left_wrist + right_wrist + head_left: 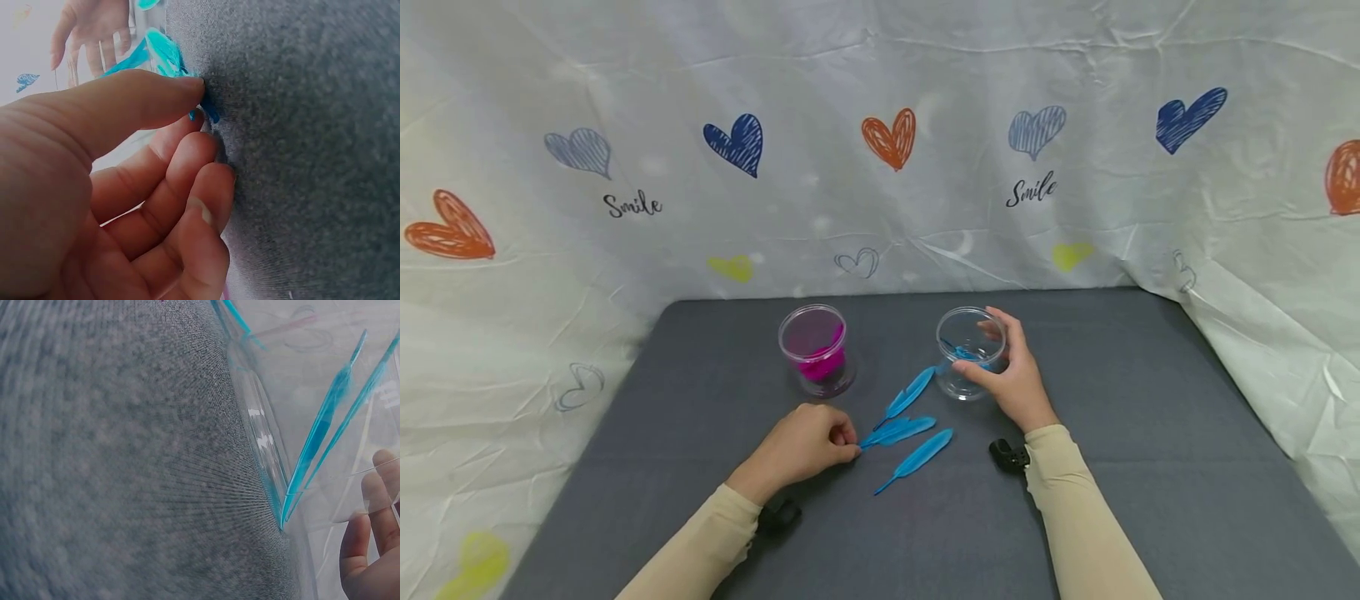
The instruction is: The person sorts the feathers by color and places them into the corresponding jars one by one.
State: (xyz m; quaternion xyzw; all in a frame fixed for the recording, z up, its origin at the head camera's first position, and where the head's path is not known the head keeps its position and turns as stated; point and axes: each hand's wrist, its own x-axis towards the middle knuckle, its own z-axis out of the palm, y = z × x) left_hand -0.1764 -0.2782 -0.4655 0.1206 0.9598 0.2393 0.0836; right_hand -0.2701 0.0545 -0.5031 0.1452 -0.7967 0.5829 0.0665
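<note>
Low over the grey cloth, my left hand pinches a blue feather by its quill between thumb and fingers. That feather overlaps another in the head view. Two more blue feathers lie close by, one behind and one in front. My right hand is curled round the side of an upright clear cup, thumb in front and fingers behind. At least two blue feathers lean inside this cup, as the right wrist view shows.
A second clear cup stands at the back left with bright magenta material in it. Grey cloth covers the table. Behind it hangs a white sheet printed with hearts.
</note>
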